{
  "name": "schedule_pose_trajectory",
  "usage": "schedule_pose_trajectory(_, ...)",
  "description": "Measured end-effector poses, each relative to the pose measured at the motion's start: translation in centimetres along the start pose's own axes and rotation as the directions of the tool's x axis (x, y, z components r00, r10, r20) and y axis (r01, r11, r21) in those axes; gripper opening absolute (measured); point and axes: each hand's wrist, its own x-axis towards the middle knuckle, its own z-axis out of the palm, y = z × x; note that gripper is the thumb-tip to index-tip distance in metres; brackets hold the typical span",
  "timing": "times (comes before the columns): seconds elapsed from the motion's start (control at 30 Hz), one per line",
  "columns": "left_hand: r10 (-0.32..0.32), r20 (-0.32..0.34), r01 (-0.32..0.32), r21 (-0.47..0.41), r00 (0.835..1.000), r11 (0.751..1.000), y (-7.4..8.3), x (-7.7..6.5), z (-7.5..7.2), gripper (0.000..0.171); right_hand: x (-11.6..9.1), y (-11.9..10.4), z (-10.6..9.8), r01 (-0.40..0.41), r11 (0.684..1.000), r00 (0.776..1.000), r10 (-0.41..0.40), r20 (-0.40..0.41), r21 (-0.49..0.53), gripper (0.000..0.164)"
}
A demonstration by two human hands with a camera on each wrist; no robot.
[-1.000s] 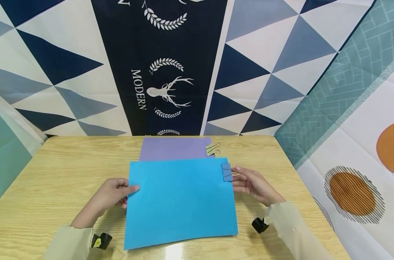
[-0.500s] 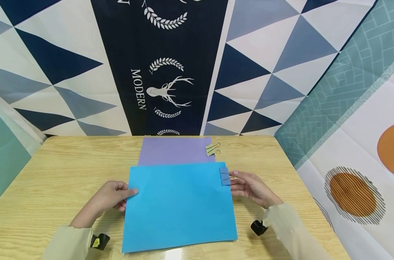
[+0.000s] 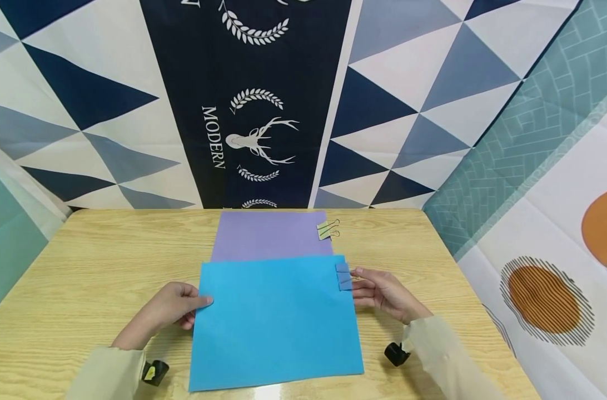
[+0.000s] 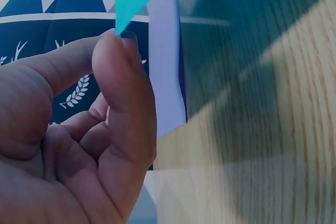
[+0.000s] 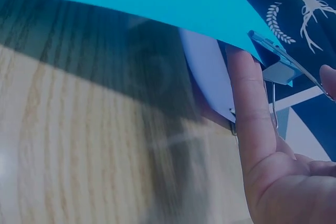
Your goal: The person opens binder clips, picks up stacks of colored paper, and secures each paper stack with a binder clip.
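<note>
A bright blue sheet of paper [image 3: 275, 325] is held in both hands above the table. My left hand [image 3: 170, 308] pinches its left edge, thumb on top; in the left wrist view the fingertips meet at the blue corner. A blue binder clip [image 3: 343, 276] grips the paper's upper right edge. My right hand [image 3: 386, 291] holds at this clip: one digit touches the clip's wire handle [image 5: 302, 69], another reaches under the paper. Whether there are several blue sheets I cannot tell. Beyond lies purple paper [image 3: 272, 236], its near part hidden by the blue.
A yellow-green binder clip [image 3: 324, 230] is on the purple paper's right edge, wire handles pointing right. The wooden table [image 3: 108, 250] ends at a patterned cloth backdrop [image 3: 263, 111]. Black camera mounts [image 3: 397, 354] sit at both sleeves.
Both hands have brought the blue paper slightly toward the person, and the clip side a little left. More of the purple paper shows behind it. The holds look the same.
</note>
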Motion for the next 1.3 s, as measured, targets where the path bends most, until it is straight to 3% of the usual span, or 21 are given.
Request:
schedule_pose_trajectory(0.37,0.002,-0.020,-0.001,0.063,1.000,0.998,-0.6,0.4,0.4,0.030,0.3,0.8,0.0,-0.023,1.000,1.000,0.023,-0.001,0.013,0.061)
schedule_pose_trajectory(0.97,0.009,0.005,-0.010,0.085,1.000,0.996,-1.0,0.5,0.6,0.038,0.9,1.8,0.0,-0.036,0.999,0.999,0.036,-0.017,0.004,0.052)
schedule_pose_trajectory(1.3,0.004,0.009,-0.005,0.101,1.000,0.995,-1.3,0.5,0.7,0.038,0.8,2.2,0.1,-0.046,0.998,0.998,0.044,-0.037,-0.050,0.061)
